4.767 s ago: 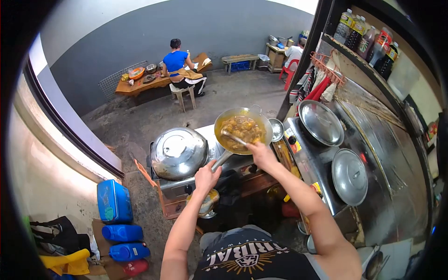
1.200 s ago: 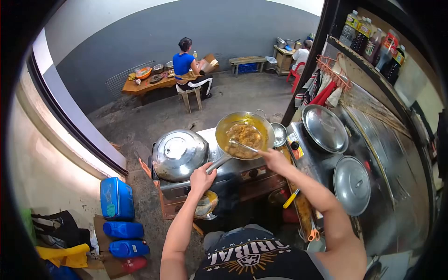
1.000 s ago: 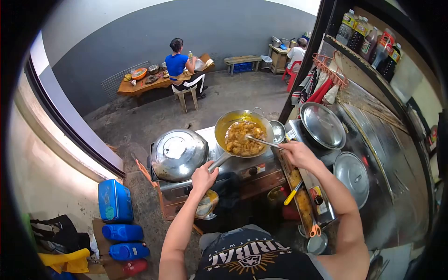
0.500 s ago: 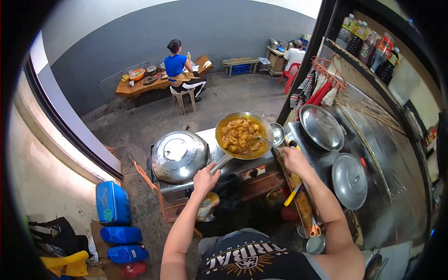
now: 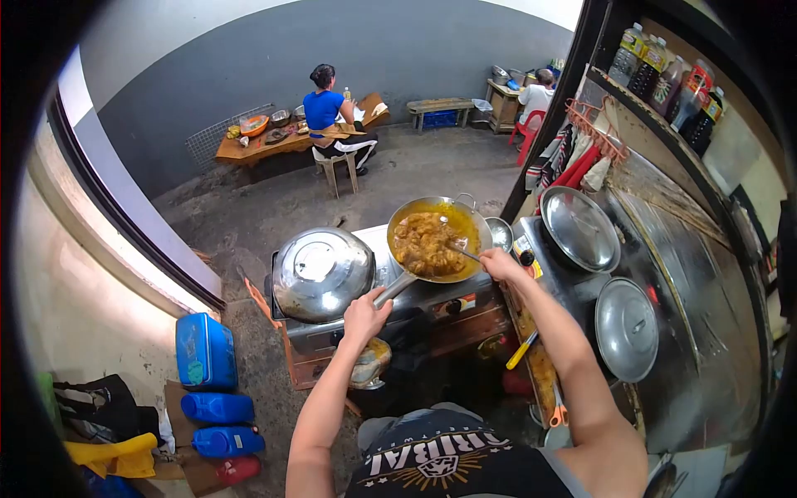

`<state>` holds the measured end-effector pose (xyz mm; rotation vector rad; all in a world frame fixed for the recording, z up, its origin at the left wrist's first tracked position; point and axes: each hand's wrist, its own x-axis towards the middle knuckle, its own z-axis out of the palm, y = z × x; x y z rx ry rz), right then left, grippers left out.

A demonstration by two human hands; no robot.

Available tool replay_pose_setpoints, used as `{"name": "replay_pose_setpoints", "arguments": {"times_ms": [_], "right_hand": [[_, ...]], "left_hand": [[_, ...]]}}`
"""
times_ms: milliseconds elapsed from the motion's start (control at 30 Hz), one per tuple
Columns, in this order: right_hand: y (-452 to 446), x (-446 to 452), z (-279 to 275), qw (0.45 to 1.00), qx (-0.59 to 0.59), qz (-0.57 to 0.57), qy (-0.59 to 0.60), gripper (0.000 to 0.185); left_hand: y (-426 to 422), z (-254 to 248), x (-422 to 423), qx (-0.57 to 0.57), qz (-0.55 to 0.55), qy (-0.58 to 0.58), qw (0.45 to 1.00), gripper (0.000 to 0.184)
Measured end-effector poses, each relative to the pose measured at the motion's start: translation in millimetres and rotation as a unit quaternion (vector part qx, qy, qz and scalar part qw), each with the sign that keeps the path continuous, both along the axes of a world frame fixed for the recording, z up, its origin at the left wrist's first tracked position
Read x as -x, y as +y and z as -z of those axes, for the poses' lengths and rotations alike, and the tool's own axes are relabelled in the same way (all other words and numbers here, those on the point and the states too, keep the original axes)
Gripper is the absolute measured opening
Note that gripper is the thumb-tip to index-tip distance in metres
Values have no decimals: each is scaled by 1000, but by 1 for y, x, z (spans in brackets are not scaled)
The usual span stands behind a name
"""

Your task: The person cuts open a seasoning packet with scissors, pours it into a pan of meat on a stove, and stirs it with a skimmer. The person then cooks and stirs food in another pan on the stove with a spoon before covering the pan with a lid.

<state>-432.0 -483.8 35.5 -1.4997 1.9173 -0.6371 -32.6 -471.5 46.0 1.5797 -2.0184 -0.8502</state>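
Stirring stew (image 5: 425,241), we judged: pan (image 5: 478,236) over the stove's (image 5: 315,336) far right corner.
Our left hand (image 5: 368,319) clamped its handle (image 5: 396,289), our right hand (image 5: 500,266) the utensil (image 5: 465,251); the next stroke likely wanted steadiness.

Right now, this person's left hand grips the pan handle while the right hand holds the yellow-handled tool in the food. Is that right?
Not quite: the head view shows the right hand holding a metal utensil in the food; the yellow-handled tool is in neither hand. The left hand does grip the pan handle.
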Motion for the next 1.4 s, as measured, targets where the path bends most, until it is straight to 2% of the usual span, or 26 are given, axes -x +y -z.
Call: {"name": "replay_pose_setpoints", "arguments": {"times_ms": [100, 133, 233, 300, 367, 467, 500, 567, 600, 667, 700, 867, 1000, 1033, 1133, 1167, 1200, 1267, 1367, 1400], "right_hand": [[16, 23, -1, 963, 186, -84, 175, 31], [28, 14, -35, 981, 102, -63, 150, 33], [34, 15, -59, 978, 147, -50, 141, 31], [24, 22, -54, 970, 141, -36, 197, 30], [4, 33, -22, 949, 145, -35, 278, 29], [-22, 41, 43, 951, 197, -36, 236, 27], [-23, 37, 40, 985, 110, -2, 132, 28], [-25, 19, 13, 992, -68, 66, -82, 29], [-13, 4, -20, 992, -79, 70, -76, 31], [-5, 19, -14, 995, 73, -45, 58, 32], [0, 26, -11, 976, 147, -102, 126, 33], [68, -1, -62, 970, 167, -93, 152, 29], [105, 6, -90, 951, 228, -90, 186, 28], [118, -3, -114, 962, 201, -86, 163, 29], [144, -23, -135, 965, 128, -85, 210, 26], [152, -36, -133, 968, 98, -80, 217, 25], [147, -31, -92, 954, 130, -92, 254, 25], [137, -50, -45, 950, 166, -63, 258, 25], [115, -52, -6, 944, 207, -22, 256, 25], [108, -57, -12, 942, 218, -10, 255, 25]], "left_hand": [[0, 0, 0, -11, 0, 4, 1000, 47], [0, 0, 0, -14, 0, 5, 1000, 47], [-1, 1, 1, -12, 1, 9, 1000, 47], [0, -1, 1, -12, 1, 6, 1000, 47], [0, -2, 2, -12, -1, 5, 1000, 47], [1, 0, 1, 4, -1, 0, 1000, 47], [0, 6, 2, 20, 0, -5, 1000, 47], [-1, 8, 1, 35, 0, -8, 999, 47], [0, 6, 1, 34, 0, -6, 999, 46], [0, 1, 1, 22, 1, -5, 1000, 46], [0, -2, 1, 11, 1, -7, 1000, 46], [-2, 1, 0, 9, 6, -13, 1000, 48], [-3, -1, -2, -1, 17, -11, 1000, 50], [-3, -2, -2, -3, 18, -7, 1000, 50], [-5, 5, -3, 2, 13, -8, 1000, 50], [-5, 5, -4, 0, 17, -9, 1000, 50], [-4, 1, -4, -3, 21, -10, 1000, 50], [-4, -2, -4, -8, 33, -13, 999, 51], [-3, -2, -5, -7, 38, -15, 999, 51], [-3, -1, -5, -1, 33, -15, 999, 51]]}}
